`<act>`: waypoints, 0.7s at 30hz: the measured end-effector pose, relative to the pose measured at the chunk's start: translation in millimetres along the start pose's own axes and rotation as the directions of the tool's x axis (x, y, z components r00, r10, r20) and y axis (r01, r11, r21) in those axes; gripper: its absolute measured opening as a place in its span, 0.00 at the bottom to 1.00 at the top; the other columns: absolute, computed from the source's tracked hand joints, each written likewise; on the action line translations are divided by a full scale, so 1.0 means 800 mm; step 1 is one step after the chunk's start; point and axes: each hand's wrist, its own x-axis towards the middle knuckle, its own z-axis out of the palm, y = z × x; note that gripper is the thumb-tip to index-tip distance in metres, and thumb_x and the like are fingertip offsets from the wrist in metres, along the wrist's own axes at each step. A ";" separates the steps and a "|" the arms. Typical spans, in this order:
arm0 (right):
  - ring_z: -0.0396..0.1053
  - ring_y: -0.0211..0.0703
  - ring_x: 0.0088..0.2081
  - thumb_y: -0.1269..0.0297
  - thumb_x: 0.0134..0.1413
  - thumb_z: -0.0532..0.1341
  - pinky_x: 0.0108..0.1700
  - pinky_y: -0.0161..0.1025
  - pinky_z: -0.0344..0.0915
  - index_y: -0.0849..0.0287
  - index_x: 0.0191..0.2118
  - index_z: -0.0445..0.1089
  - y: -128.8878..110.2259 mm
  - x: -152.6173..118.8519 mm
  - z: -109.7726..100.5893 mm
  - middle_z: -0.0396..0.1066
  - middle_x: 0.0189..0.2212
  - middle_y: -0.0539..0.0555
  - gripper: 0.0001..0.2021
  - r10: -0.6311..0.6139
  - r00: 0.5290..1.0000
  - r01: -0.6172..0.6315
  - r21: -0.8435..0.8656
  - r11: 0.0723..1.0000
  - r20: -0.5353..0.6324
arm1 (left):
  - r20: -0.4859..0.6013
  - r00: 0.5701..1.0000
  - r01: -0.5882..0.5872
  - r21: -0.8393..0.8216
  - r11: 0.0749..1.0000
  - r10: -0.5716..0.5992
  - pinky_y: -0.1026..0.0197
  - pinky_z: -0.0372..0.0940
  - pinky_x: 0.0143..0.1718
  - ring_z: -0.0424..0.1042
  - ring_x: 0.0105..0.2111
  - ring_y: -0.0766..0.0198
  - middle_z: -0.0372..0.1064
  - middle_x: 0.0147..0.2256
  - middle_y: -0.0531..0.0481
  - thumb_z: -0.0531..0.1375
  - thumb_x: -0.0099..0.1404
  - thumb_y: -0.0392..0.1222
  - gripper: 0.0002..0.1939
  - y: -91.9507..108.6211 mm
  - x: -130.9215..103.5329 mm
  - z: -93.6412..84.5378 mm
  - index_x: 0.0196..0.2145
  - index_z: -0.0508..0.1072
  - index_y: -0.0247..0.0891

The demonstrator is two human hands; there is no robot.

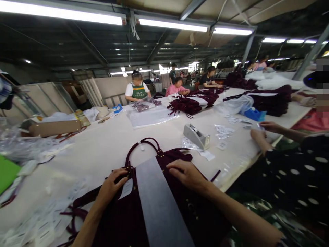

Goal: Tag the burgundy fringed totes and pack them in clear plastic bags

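Note:
A dark maroon bag (120, 219) with looped handles lies flat on the white table (102, 147) in front of me. Down its middle runs a long grey-white strip (159, 202). My left hand (112, 183) rests on the bag's left upper edge, fingers spread a little, beside a small white label (126, 189). On the right of the strip, my right hand (186, 174) lies on the maroon fabric with its fingers stretched toward the strip. Neither hand shows anything gripped. The lower end of the bag runs out of view.
Beyond the bag stands a grey tape dispenser (196, 136) near small white packets (224, 130). A co-worker in a dotted garment (295, 171) works close on the right. Loose labels (48, 223) lie at left, a brown box (55, 127) farther back. Maroon piles (194, 104) and other people are across the table.

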 end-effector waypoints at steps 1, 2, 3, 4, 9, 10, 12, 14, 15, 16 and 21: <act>0.75 0.45 0.45 0.60 0.63 0.58 0.51 0.41 0.69 0.54 0.45 0.78 0.020 0.001 -0.023 0.79 0.43 0.53 0.12 0.028 0.996 -0.033 -0.051 0.998 -0.089 | 0.004 1.000 0.016 -0.011 1.000 -0.016 0.45 0.60 0.61 0.69 0.55 0.49 0.73 0.52 0.46 0.59 0.60 0.58 0.20 -0.001 0.000 -0.002 0.43 0.78 0.44; 0.76 0.46 0.44 0.61 0.63 0.58 0.50 0.42 0.69 0.54 0.43 0.78 0.045 0.001 -0.045 0.79 0.41 0.53 0.12 0.061 0.986 -0.079 -0.116 0.990 -0.156 | 0.011 0.999 0.032 -0.022 0.999 -0.032 0.45 0.61 0.61 0.70 0.55 0.49 0.73 0.52 0.46 0.59 0.60 0.59 0.21 -0.001 0.001 -0.003 0.44 0.78 0.44; 0.76 0.47 0.43 0.61 0.62 0.58 0.49 0.43 0.70 0.54 0.42 0.79 0.071 0.000 -0.066 0.79 0.41 0.53 0.11 0.099 0.973 -0.140 -0.190 0.972 -0.208 | 0.018 0.999 0.045 -0.030 0.999 -0.045 0.44 0.61 0.61 0.70 0.54 0.49 0.73 0.52 0.46 0.58 0.61 0.60 0.22 -0.002 0.002 -0.005 0.44 0.78 0.44; 0.77 0.48 0.42 0.62 0.61 0.58 0.48 0.43 0.70 0.54 0.41 0.79 0.098 -0.002 -0.085 0.80 0.40 0.53 0.11 0.140 0.960 -0.205 -0.272 0.940 -0.241 | 0.026 0.998 0.052 -0.033 0.998 -0.052 0.44 0.62 0.61 0.70 0.54 0.49 0.73 0.52 0.46 0.58 0.61 0.60 0.22 -0.002 0.003 -0.006 0.45 0.78 0.44; 0.77 0.53 0.44 0.65 0.59 0.61 0.48 0.45 0.69 0.60 0.41 0.79 0.186 0.001 -0.130 0.79 0.41 0.60 0.10 0.255 0.916 -0.383 -0.481 0.789 -0.311 | 0.032 0.998 0.049 0.010 0.999 -0.050 0.42 0.62 0.60 0.71 0.54 0.47 0.74 0.51 0.46 0.61 0.57 0.61 0.23 0.000 0.007 -0.005 0.43 0.79 0.45; 0.76 0.53 0.45 0.66 0.59 0.61 0.49 0.45 0.69 0.61 0.42 0.79 0.193 0.010 -0.129 0.79 0.43 0.61 0.10 0.252 0.919 -0.375 -0.481 0.793 -0.302 | 0.026 0.998 0.053 0.015 0.999 -0.053 0.42 0.62 0.60 0.71 0.53 0.47 0.75 0.51 0.46 0.61 0.57 0.61 0.23 0.001 0.007 -0.005 0.43 0.79 0.45; 0.75 0.51 0.48 0.68 0.58 0.62 0.51 0.42 0.67 0.60 0.43 0.78 0.202 0.034 -0.120 0.78 0.45 0.60 0.10 0.247 0.930 -0.355 -0.488 0.797 -0.273 | 0.008 0.998 0.060 0.017 0.998 -0.060 0.42 0.63 0.60 0.72 0.53 0.47 0.75 0.50 0.46 0.61 0.57 0.62 0.23 0.003 0.007 -0.004 0.42 0.79 0.45; 0.74 0.49 0.47 0.71 0.55 0.65 0.51 0.41 0.67 0.61 0.43 0.77 0.210 0.063 -0.108 0.78 0.43 0.58 0.09 0.265 0.934 -0.353 -0.492 0.796 -0.240 | -0.011 0.998 0.069 0.016 0.998 -0.069 0.43 0.63 0.59 0.72 0.52 0.47 0.76 0.50 0.47 0.61 0.57 0.63 0.23 0.006 0.006 -0.004 0.41 0.80 0.44; 0.74 0.48 0.46 0.71 0.54 0.66 0.50 0.42 0.68 0.62 0.43 0.76 0.213 0.077 -0.103 0.77 0.42 0.57 0.09 0.288 0.932 -0.362 -0.492 0.792 -0.223 | -0.018 0.997 0.076 0.014 0.997 -0.075 0.43 0.64 0.59 0.73 0.52 0.47 0.76 0.49 0.47 0.60 0.57 0.64 0.24 0.008 0.005 -0.005 0.41 0.80 0.44; 0.74 0.46 0.44 0.69 0.55 0.67 0.48 0.43 0.69 0.63 0.43 0.75 0.217 0.090 -0.098 0.77 0.41 0.56 0.09 0.316 0.926 -0.377 -0.490 0.786 -0.205 | -0.024 0.996 0.084 0.011 0.996 -0.084 0.43 0.64 0.59 0.73 0.52 0.47 0.76 0.49 0.47 0.60 0.58 0.64 0.24 0.010 0.005 -0.006 0.40 0.80 0.45; 0.73 0.42 0.41 0.58 0.64 0.62 0.43 0.44 0.73 0.62 0.46 0.71 0.225 0.122 -0.087 0.73 0.43 0.54 0.13 0.426 0.890 -0.449 -0.472 0.759 -0.161 | -0.058 0.992 0.113 -0.017 0.993 -0.113 0.44 0.66 0.58 0.74 0.51 0.47 0.78 0.46 0.47 0.58 0.58 0.64 0.24 0.021 0.001 -0.008 0.38 0.80 0.44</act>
